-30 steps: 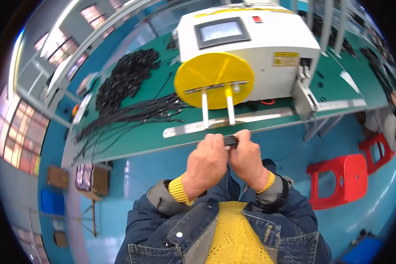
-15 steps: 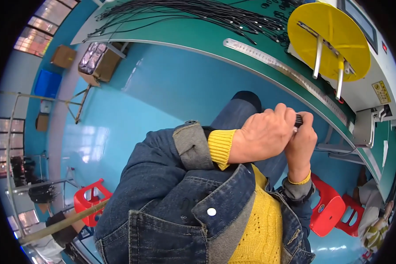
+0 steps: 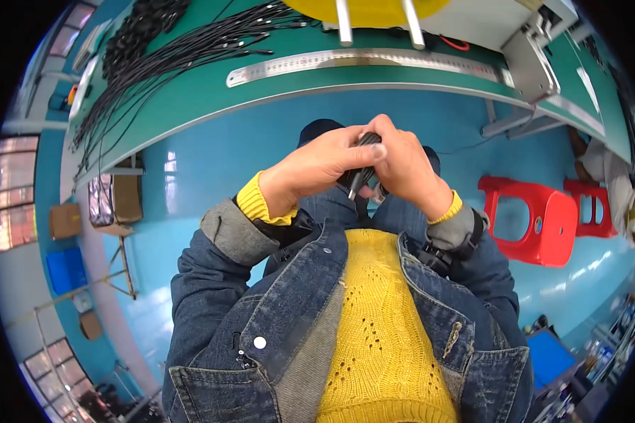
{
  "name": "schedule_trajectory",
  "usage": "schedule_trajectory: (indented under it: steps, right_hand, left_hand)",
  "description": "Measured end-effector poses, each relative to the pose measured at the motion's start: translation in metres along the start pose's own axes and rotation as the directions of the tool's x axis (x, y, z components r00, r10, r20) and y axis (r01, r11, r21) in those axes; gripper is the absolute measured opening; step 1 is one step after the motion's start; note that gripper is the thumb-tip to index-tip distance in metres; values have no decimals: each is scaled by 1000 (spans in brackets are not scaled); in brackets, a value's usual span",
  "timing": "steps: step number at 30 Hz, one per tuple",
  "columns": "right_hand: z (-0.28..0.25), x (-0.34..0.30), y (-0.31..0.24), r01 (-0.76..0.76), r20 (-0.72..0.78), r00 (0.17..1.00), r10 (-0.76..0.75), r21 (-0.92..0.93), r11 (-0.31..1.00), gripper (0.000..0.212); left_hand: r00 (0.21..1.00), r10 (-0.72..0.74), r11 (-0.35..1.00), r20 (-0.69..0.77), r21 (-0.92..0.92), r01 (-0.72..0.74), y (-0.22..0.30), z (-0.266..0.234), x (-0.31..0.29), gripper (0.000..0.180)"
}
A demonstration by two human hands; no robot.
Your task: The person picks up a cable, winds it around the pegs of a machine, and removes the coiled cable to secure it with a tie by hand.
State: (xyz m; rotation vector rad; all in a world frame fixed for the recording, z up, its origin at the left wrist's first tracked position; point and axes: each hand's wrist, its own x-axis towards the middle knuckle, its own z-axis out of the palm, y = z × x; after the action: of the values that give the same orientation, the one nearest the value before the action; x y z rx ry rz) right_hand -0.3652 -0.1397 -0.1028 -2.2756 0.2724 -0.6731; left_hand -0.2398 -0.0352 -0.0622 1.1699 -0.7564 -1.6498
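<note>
Two hands, left hand (image 3: pixel 317 169) and right hand (image 3: pixel 409 169); one black cable bundle (image 3: pixel 360 173); two red plastic stools (image 3: pixel 536 218); one steel ruler (image 3: pixel 360 63); two metal pegs (image 3: pixel 343 14).

Scene is bright and evenly lit. Daylight enters through windows (image 3: pixel 10 190) at the left rim. The glossy blue floor (image 3: pixel 212 162) carries pale reflections; shadows are soft. Fisheye distortion bends the table (image 3: pixel 190 92) edge strongly; corners are black. Centre is sharp, rim detail slightly smeared.
</note>
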Motion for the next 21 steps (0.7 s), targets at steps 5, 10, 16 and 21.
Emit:
schedule_trajectory:
  steps: [5, 10, 16, 21]
  right_hand:
    - [12, -11, 24, -65, 95, 993, 68, -36, 997, 19]
    - [14, -12, 24, -76, 168, 979, 113, -212, 974, 20]
    - [1, -6, 5, 50, 445, 890, 100, -312, 949, 20]
    - [17, -20, 22, -336, 331, 909, 254, 220, 916, 19]
  left_hand:
    - [949, -315, 945, 1, 92, 314, -2, -10, 7, 42]
    - [908, -418, 905, -12, -86, 416, -9, -5, 18, 42]
    - [852, -505, 859, 139, -15, 511, -51, -21, 14, 41]
    - [948, -306, 949, 89, -44, 311, -51, -8, 9, 34]
